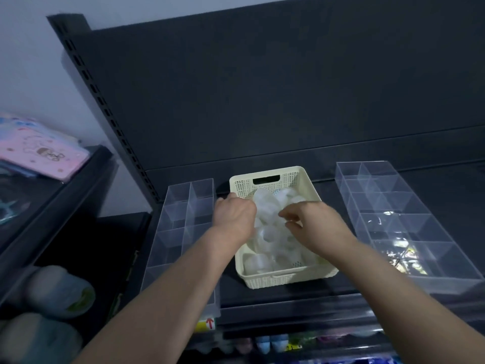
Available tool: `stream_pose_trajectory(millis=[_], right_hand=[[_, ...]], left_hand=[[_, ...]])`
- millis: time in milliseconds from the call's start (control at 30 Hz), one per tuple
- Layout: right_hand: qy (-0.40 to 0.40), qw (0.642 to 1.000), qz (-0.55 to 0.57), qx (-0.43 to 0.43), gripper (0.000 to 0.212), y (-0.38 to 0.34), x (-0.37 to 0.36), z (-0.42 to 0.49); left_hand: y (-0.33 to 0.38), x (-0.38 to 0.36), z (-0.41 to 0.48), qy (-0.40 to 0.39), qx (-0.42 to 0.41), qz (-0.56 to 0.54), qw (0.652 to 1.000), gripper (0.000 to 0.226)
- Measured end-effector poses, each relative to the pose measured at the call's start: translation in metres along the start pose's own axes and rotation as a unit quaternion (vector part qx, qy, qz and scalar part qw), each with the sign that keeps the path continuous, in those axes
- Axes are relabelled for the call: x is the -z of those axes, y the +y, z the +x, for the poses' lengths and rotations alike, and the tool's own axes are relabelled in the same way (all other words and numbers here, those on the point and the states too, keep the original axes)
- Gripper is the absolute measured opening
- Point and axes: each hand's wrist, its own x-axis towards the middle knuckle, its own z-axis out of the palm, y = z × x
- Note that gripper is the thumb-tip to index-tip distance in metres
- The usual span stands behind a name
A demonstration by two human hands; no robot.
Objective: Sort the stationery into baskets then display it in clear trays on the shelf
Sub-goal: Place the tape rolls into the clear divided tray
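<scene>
Reaching both hands into the cream basket (pixel 275 281) on the dark shelf (pixel 228 287).
The basket is rigid, perforated plastic, heaped with translucent white round pieces (pixel 267 235), possibly tape rolls. Your left hand (pixel 233 216) curls down into the pile's far-left side and your right hand (pixel 315 224) hooks over its middle; whether either grips a piece cannot be told. Glossy clear trays with square compartments flank it, the left tray (pixel 178 219) and the right tray (pixel 393 206).
</scene>
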Motion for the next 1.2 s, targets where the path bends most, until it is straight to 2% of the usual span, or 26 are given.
stream_pose_trajectory(millis=[67, 133, 200, 267, 367, 433, 500, 567, 600, 667, 767, 867, 1000, 1200], right_hand=[[-0.045, 0.998, 0.02, 0.031, 0.029, -0.004, -0.004, 0.003], [-0.091, 0.994, 0.013, 0.058, 0.032, -0.009, -0.008, 0.005], [-0.134, 0.989, -0.006, 0.066, 0.039, -0.016, -0.011, 0.008], [-0.159, 0.984, -0.039, 0.07, 0.048, -0.021, -0.013, 0.01], [-0.142, 0.983, -0.081, 0.084, 0.054, -0.026, -0.015, 0.011], [-0.111, 0.988, -0.067, 0.082, 0.052, -0.029, -0.01, 0.012], [-0.075, 0.996, 0.004, 0.055, 0.045, -0.035, -0.006, 0.019], [-0.057, 0.991, 0.122, 0.004, 0.03, -0.043, -0.007, 0.029], [-0.052, 0.983, 0.174, -0.023, 0.024, -0.045, -0.007, 0.034], [-0.041, 0.977, 0.207, -0.037, 0.021, -0.054, -0.008, 0.042], [-0.012, 0.989, 0.148, -0.013, 0.029, -0.078, -0.013, 0.055], [0.032, 0.995, 0.089, 0.018, 0.043, -0.095, -0.026, 0.073], [0.06, 0.997, 0.049, 0.017, 0.033, -0.104, -0.043, 0.092], [0.07, 0.996, 0.051, 0.02, 0.035, -0.114, -0.052, 0.112]], left_hand=[[0.001, -0.002, -0.001, 0.019, 0.004, -0.024, 1.0, 0.032], [-0.006, 0.0, -0.005, 0.056, 0.027, -0.106, 0.992, 0.032], [-0.018, 0.006, -0.009, 0.091, 0.063, -0.199, 0.974, 0.036], [-0.029, 0.011, -0.013, 0.107, 0.091, -0.246, 0.959, 0.036], [-0.038, 0.01, -0.017, 0.123, 0.086, -0.303, 0.941, 0.031], [-0.044, 0.011, -0.019, 0.156, 0.094, -0.359, 0.915, 0.026], [-0.056, 0.012, -0.02, 0.185, 0.132, -0.408, 0.884, 0.022], [-0.079, 0.01, -0.02, 0.196, 0.175, -0.413, 0.872, 0.022], [-0.089, 0.008, -0.018, 0.196, 0.194, -0.399, 0.874, 0.023], [-0.111, 0.001, -0.016, 0.191, 0.229, -0.369, 0.88, 0.025], [-0.142, -0.013, -0.011, 0.183, 0.25, -0.334, 0.89, 0.025], [-0.161, -0.024, 0.0, 0.184, 0.222, -0.303, 0.909, 0.026], [-0.179, -0.041, 0.02, 0.153, 0.163, -0.265, 0.938, 0.03], [-0.192, -0.06, 0.051, 0.084, 0.092, -0.207, 0.97, 0.034]])
